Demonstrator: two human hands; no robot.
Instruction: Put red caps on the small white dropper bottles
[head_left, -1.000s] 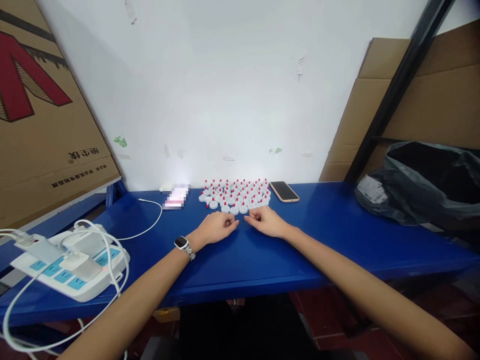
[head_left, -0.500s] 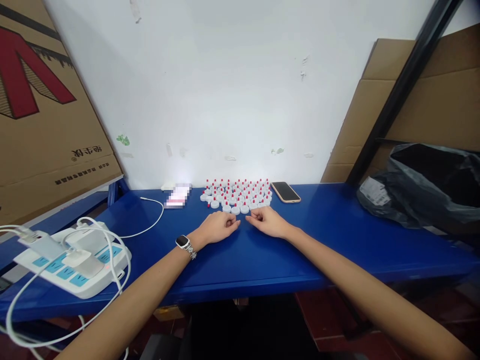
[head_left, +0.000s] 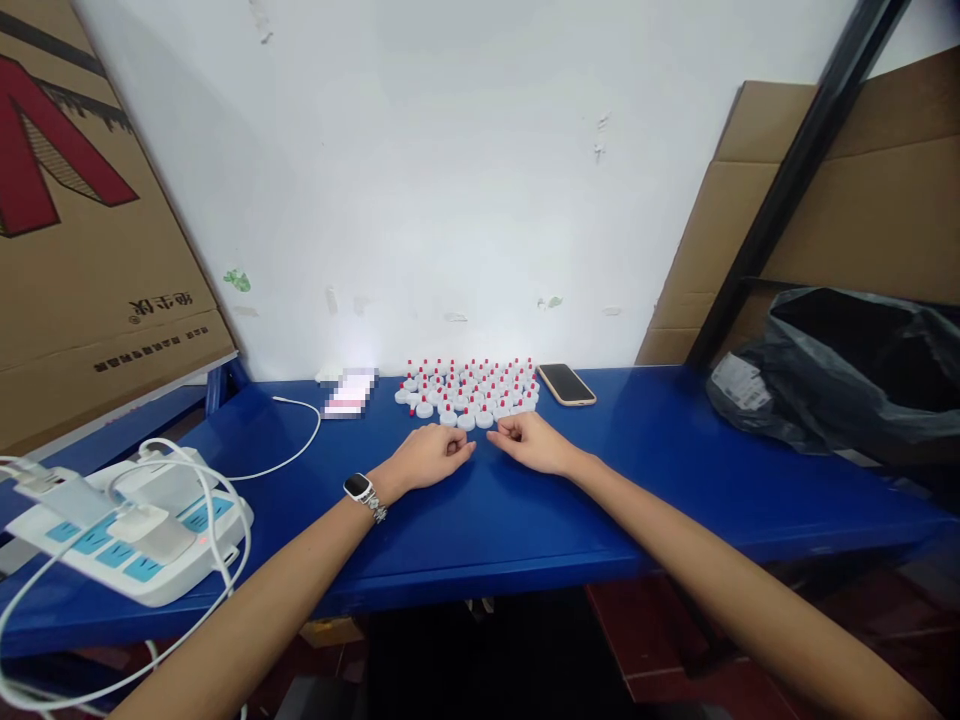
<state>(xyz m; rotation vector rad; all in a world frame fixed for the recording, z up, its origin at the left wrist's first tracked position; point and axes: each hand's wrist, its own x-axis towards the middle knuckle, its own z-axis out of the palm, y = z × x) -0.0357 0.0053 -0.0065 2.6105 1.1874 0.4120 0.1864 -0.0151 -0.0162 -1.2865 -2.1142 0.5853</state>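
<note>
Hands: left hand (head_left: 429, 457) and right hand (head_left: 531, 442) rest on the blue tabletop (head_left: 660, 470), knuckles toward each other, a narrow gap between them.
Left grip: fingers curled into a loose fist; whether anything is pinched inside cannot be told.
Right grip: fingers curled likewise, thumb and forefinger drawn together; contents too small to make out.
Caps: cluster of small white caps with red tips (head_left: 469, 388) stands upright in close rows just beyond both hands; the nearest row lies just beside the fingertips.
Wrist: smartwatch (head_left: 359, 488) on the left arm.
Phone: smartphone (head_left: 566, 384) lies face up just right of the cluster.
Left side: white power strip (head_left: 124, 535) with plugged chargers near the tabletop's left edge; a white cable (head_left: 296, 450) curves toward the wall.
Right side: dark plastic bag (head_left: 847, 370) sits on the tabletop, well apart from the hands.
Background: cardboard boxes (head_left: 82, 250) lean against the white wall on both sides.
</note>
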